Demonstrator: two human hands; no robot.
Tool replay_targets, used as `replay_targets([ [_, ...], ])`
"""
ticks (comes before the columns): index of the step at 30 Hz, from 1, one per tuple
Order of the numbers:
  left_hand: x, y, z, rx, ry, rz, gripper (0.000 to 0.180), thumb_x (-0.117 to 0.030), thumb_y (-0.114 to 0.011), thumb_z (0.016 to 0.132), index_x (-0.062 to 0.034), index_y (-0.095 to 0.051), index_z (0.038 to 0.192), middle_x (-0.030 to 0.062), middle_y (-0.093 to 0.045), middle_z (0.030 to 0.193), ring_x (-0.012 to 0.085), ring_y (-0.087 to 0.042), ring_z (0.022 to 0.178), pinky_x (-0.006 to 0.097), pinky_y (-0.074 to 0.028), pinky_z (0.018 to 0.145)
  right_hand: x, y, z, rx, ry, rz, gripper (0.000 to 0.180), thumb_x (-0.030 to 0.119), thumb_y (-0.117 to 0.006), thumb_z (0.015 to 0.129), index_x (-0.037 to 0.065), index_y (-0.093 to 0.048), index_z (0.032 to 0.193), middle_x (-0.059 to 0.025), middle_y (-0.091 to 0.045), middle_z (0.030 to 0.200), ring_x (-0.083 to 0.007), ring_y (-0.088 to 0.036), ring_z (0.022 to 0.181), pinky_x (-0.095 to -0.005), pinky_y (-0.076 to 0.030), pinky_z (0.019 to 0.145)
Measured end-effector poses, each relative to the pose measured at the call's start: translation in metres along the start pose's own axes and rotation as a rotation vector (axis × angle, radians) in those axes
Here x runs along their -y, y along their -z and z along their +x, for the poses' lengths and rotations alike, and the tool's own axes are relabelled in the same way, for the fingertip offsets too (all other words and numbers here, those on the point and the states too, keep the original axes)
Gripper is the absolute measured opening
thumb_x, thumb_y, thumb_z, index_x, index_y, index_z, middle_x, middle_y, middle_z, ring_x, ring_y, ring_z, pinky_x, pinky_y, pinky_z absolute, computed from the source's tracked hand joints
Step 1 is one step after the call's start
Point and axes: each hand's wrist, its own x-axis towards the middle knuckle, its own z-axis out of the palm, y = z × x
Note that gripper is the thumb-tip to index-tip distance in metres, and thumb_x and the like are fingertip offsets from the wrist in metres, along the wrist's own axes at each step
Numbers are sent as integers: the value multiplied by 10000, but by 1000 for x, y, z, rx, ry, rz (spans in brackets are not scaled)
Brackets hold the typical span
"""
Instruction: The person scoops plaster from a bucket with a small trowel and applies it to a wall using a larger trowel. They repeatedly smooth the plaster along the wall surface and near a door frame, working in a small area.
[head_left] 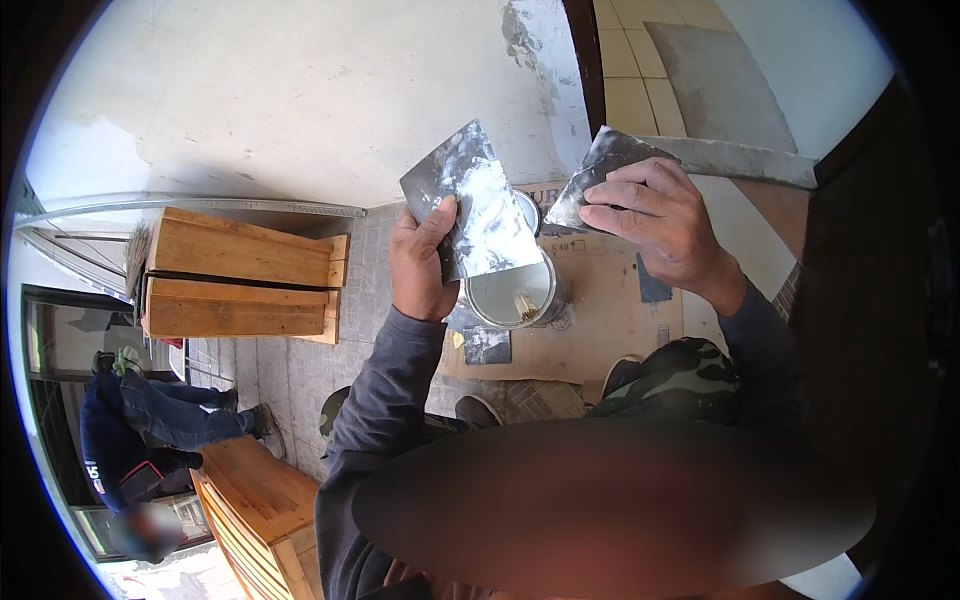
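Observation:
My left hand [418, 268] grips a dark, flat square sheet [425, 185] by its lower left edge, thumb on top. Wet white paste [492, 205] is smeared over much of that sheet. In my right hand [660, 215], fingers bent over its face, is a second dark flat spreader [618, 152] streaked with white. The two sheets are held apart. Below them stands a bucket [483, 318] with pale contents and a tan, bristle-like thing [525, 306] inside. Partly hidden behind the left sheet is another round container [533, 212].
Flattened cardboard [610, 330] lies under the bucket, with dark scraps [488, 347] on and beside it. A patched pale wall [300, 110] rises ahead, by a doorway [640, 60]. Wooden furniture [240, 270] stands left; another person [150, 410] bends near a second wooden piece [265, 490].

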Motion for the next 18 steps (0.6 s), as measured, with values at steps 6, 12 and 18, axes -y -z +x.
replay_targets([
  [6,3,-12,-7,8,-20,72,290,-56,-606,980,67,-549,1237,141,-686,1093,200,-705,894,325,-591,799,19,16,21,120,79,-8,280,26,-644,793,171,-770,997,34,-705,1035,-212,-619,973,-379,-469,863],
  [12,-6,25,-19,-138,6,6,252,-43,-602,985,45,-567,1218,118,-696,1078,174,-702,891,304,-586,786,5,3,-2,-1,-89,-136,332,20,-645,787,164,-772,1058,22,-709,1090,-221,-622,996,-381,-455,846],
  [18,-56,101,-63,-259,-226,150,293,-70,-593,982,38,-569,1253,100,-686,1107,167,-685,940,307,-556,855,-98,-1,-5,-229,20,-822,440,55,-650,834,264,-750,1208,52,-679,1248,-198,-577,1112,-385,-373,944],
])
